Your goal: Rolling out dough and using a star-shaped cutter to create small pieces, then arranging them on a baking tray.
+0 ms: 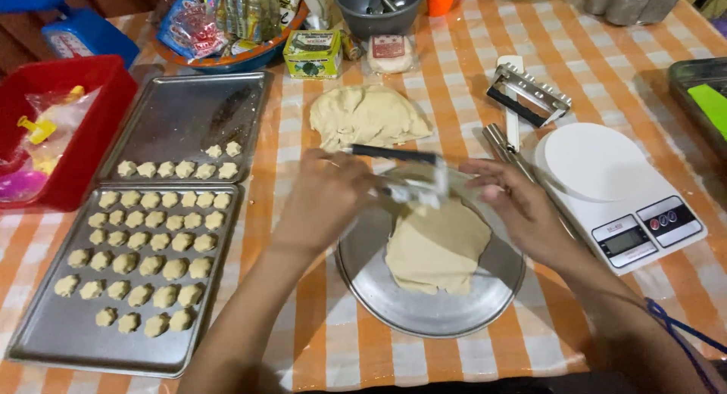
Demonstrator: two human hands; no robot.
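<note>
Your left hand and right hand both grip a metal roller cutter with black handle | it sits at 12 o'clock on the flat pale dough sheet, over the round metal plate to catch scraps | cut pieces fill the rectangular steel tray at 9 o'clock.

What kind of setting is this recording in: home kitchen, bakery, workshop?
Most likely a home kitchen table set up for baking. An orange checked tablecloth covers it, with baking trays of small shaped dough pieces, a white kitchen scale and rolled dough on a round metal plate.
</note>
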